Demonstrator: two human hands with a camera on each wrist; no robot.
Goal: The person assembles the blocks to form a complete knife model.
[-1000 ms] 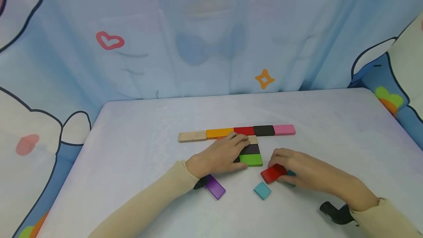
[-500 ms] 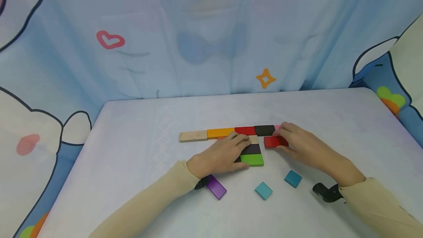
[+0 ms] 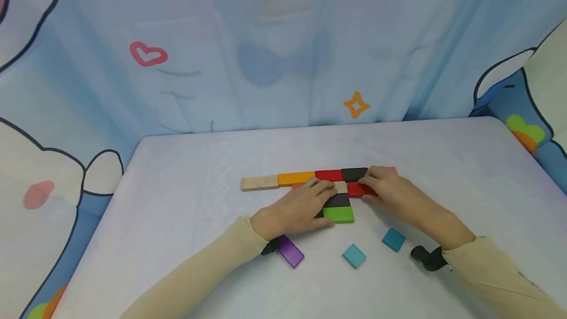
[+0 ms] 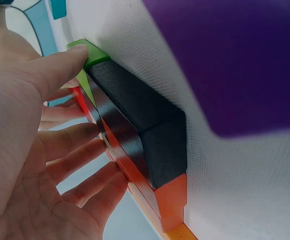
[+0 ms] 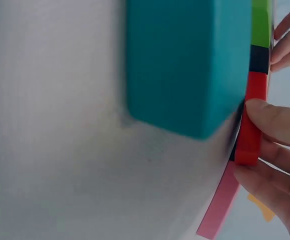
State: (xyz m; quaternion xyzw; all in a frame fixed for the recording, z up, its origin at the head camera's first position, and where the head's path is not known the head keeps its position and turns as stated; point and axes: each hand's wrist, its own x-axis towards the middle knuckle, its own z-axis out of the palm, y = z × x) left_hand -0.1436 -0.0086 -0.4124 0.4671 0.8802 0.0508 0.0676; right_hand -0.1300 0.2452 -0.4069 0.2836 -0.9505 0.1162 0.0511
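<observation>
My left hand (image 3: 292, 208) rests over a cluster of flat blocks, fingers extended and thumb at the green block (image 3: 338, 214). In the left wrist view the thumb touches the green block's corner, beside a black block (image 4: 135, 95) and an orange block (image 4: 170, 200). Thumb and fingers of my right hand (image 3: 405, 198) pinch a red block (image 3: 360, 190). That red block lies at the cluster's right end, just below the back row, where a black block (image 3: 354, 175) and a partly covered pink block (image 3: 391, 169) sit. My left hand hides part of the cluster.
Leftward, the back row continues with a second red block (image 3: 329, 175), a yellow block (image 3: 296, 178) and a plain wood block (image 3: 260, 182). Nearer lie a purple block (image 3: 291, 251) and two teal blocks (image 3: 354, 256). A curtain (image 3: 283, 63) hangs behind the table.
My right hand has carried the red block from beside the teal blocks up to the back row, then left against the cluster. Both teal blocks now show fully. My left hand has stayed put.
</observation>
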